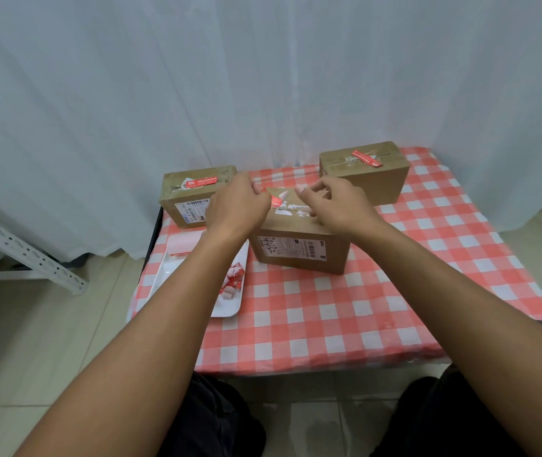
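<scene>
A brown cardboard box (299,250) with a shipping label on its front stands in the middle of the table. On its top lies a torn red and white sticker (279,200). My left hand (238,204) pinches the sticker's left end with curled fingers. My right hand (335,204) rests on the box top to the right, fingers curled and thumb raised near the sticker; whether it pinches a piece is hidden.
A second taped box (194,196) stands at the back left, a third box (367,171) at the back right. A white tray (226,305) with torn sticker scraps (231,282) lies at the left of the red checked tablecloth (329,318). White curtain behind.
</scene>
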